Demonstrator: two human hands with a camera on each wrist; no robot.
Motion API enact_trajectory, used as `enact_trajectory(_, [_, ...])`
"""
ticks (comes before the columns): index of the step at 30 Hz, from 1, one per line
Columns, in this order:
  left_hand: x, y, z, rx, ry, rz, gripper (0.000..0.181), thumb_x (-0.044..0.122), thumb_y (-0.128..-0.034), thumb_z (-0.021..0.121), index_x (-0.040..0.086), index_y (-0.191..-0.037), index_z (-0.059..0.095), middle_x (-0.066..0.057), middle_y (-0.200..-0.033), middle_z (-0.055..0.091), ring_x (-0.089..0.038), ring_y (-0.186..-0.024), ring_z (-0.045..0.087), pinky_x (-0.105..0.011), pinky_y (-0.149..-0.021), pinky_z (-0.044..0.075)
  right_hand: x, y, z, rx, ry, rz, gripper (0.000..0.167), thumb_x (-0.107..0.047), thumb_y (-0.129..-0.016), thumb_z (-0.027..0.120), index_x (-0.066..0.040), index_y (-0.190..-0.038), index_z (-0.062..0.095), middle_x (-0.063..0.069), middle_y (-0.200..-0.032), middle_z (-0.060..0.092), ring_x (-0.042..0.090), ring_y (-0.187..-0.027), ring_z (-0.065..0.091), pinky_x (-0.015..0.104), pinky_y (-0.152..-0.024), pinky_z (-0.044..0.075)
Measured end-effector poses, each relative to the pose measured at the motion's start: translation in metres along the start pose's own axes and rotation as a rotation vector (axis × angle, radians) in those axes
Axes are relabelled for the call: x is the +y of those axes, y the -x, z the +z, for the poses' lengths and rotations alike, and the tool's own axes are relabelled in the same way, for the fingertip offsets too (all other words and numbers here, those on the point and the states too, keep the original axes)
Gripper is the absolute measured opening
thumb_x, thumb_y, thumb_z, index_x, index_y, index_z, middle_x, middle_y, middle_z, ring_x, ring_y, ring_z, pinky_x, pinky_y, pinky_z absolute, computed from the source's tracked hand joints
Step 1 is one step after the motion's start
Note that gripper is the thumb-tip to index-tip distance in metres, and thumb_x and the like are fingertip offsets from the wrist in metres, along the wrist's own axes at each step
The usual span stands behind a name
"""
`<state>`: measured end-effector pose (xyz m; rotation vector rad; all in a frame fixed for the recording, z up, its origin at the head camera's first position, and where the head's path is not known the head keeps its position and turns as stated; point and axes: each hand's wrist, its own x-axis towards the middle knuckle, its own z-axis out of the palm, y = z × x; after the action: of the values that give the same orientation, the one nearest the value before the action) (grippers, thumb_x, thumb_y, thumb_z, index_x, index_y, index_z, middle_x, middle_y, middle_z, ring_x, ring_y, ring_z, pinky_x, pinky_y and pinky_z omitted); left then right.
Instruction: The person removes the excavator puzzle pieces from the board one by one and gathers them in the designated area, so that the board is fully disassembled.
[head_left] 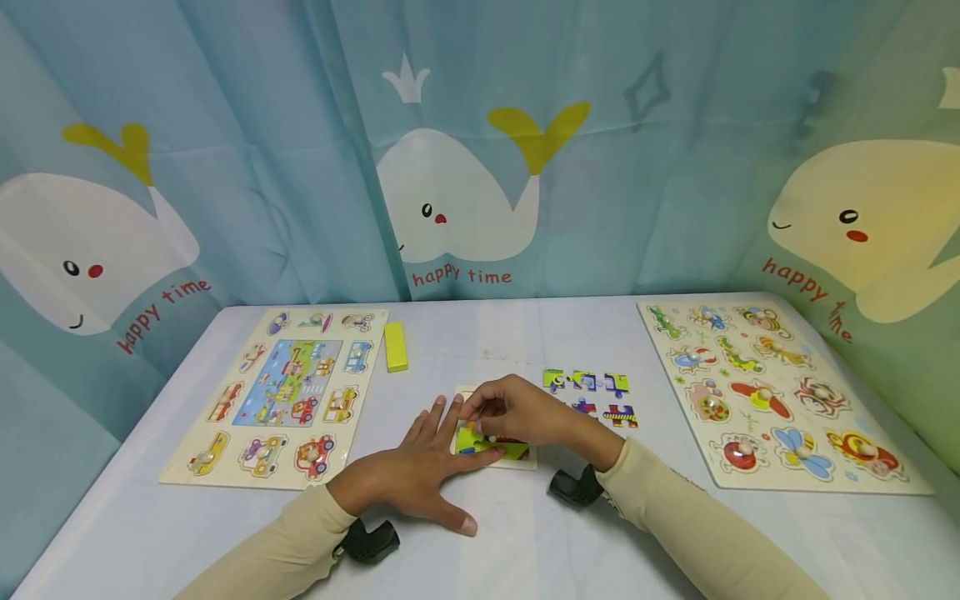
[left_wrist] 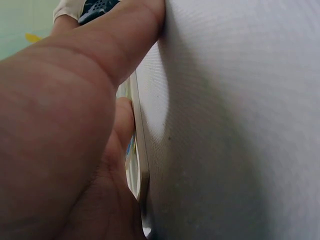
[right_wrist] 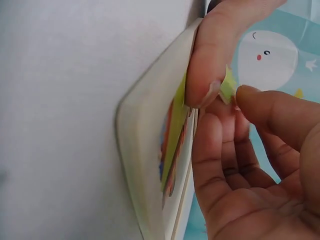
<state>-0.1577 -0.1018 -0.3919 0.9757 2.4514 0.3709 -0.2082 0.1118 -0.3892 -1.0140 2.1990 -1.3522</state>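
A small jigsaw puzzle board with a pale wooden frame lies mid-table, partly covered by both hands. My left hand is spread with its fingers straight; a fingertip rests on the yellow-green puzzle inside the frame, and the thumb points out over the white cloth. Above the board, my right hand pinches a small yellow-green jigsaw piece between thumb and fingers, as the right wrist view shows. The board's frame appears there almost edge-on. To the right of that hand lie several loose jigsaw pieces.
A vehicle peg puzzle lies at the left, with a yellow block beside its far right corner. An insect peg puzzle lies at the right. Behind the table hangs a blue whale-print curtain.
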Motion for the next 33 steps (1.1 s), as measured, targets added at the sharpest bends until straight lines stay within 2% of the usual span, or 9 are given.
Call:
enact_trajectory(11, [-0.0002, 0.0009, -0.0003, 0.002, -0.012, 0.007, 0.086, 0.068, -0.0778, 0.067, 0.044, -0.151, 0.029, -0.014, -0.158, -0.023, -0.037, -0.14, -0.026, -0.056, -0.112, -0.004, -0.0022, 0.0016, -0.0029, -0.021, -0.013, 0.071, 0.015, 0.002, -0.089, 0.064, 0.003, -0.103, 0.071, 0.003, -0.087, 0.068, 0.011, -0.077, 0.06, 0.024, -0.074, 0.05])
enact_trajectory(17, [-0.0014, -0.0002, 0.0008, 0.009, -0.007, 0.02, 0.085, 0.068, -0.0784, 0.066, 0.044, -0.151, 0.029, -0.014, -0.158, -0.023, -0.037, -0.14, -0.026, -0.057, -0.112, -0.005, 0.0004, 0.0018, -0.0039, -0.038, -0.015, 0.049, 0.014, 0.002, -0.089, 0.065, 0.001, -0.101, 0.072, 0.004, -0.092, 0.065, 0.012, -0.077, 0.061, 0.025, -0.072, 0.051])
enact_trajectory(25, [-0.0011, -0.0009, -0.0003, -0.002, -0.008, 0.012, 0.086, 0.069, -0.0782, 0.065, 0.045, -0.151, 0.028, -0.013, -0.158, -0.023, -0.036, -0.14, -0.026, -0.057, -0.112, -0.005, 0.0031, 0.0005, -0.0029, -0.072, -0.039, 0.029, 0.013, 0.003, -0.09, 0.063, 0.003, -0.101, 0.069, 0.007, -0.088, 0.069, 0.012, -0.075, 0.061, 0.025, -0.069, 0.051])
enact_trajectory(33, [-0.0005, 0.0008, -0.0006, -0.002, -0.006, 0.01, 0.086, 0.069, -0.0785, 0.065, 0.044, -0.152, 0.028, -0.014, -0.158, -0.022, -0.036, -0.14, -0.026, -0.056, -0.112, -0.004, 0.001, 0.0012, -0.0052, -0.035, -0.002, 0.024, 0.014, 0.002, -0.091, 0.062, 0.002, -0.103, 0.07, 0.003, -0.09, 0.069, 0.012, -0.078, 0.061, 0.026, -0.074, 0.052])
